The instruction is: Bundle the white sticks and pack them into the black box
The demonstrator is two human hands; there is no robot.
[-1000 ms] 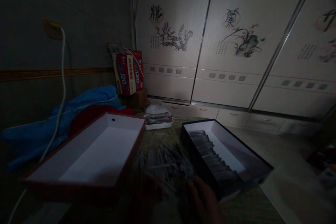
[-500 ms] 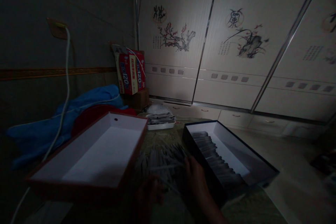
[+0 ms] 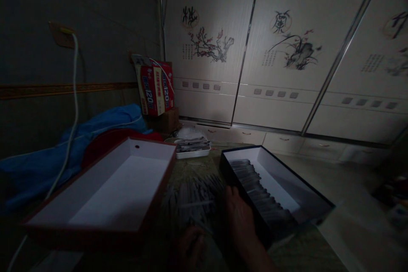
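In dim light, my left hand is low in the middle with its fingers curled. A thin pen-like stick runs out from its fingertips. My right hand is beside the near wall of the dark box, fingers stretched forward and nothing visible in them; its thumb side is in shadow. Beyond and between the hands lies a loose pile of thin pen-like sticks. More of these sticks, in a packed row, fill the left side of the dark box.
A red-edged box with a bare white inside stands at left. Behind the pile is a white tray holding more sticks. A blue cloth, a white cable and a red carton are farther left. Sliding doors close the back.
The whole view has shifted slightly. My left hand has drawn a little nearer and lower. My right hand stays beside the dark box, now apart from the pale stick across the pile.
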